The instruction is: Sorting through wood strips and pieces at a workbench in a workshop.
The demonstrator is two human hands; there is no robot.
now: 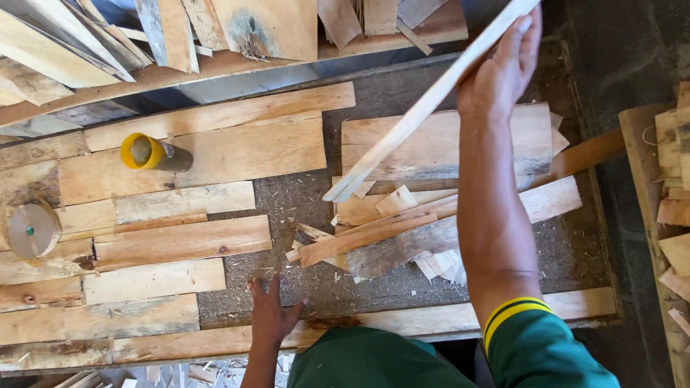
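Note:
My right hand point(497, 72) is raised over the workbench and grips a long thin pale wooden strip point(424, 108) that slants from the top right down to the bench's middle. Its lower end hangs just above a heap of wood offcuts point(402, 230). My left hand point(272, 312) rests flat with fingers spread on the sawdust-covered bench surface point(295, 201) near the front edge, holding nothing. A green sleeve with a yellow cuff covers my right upper arm.
Flat boards point(180, 244) lie side by side on the left of the bench. A yellow-capped tube point(151, 153) lies on them, with a round wooden disc point(32, 230) at far left. More planks point(237, 29) are stacked behind, and scrap wood point(675, 187) lies at right.

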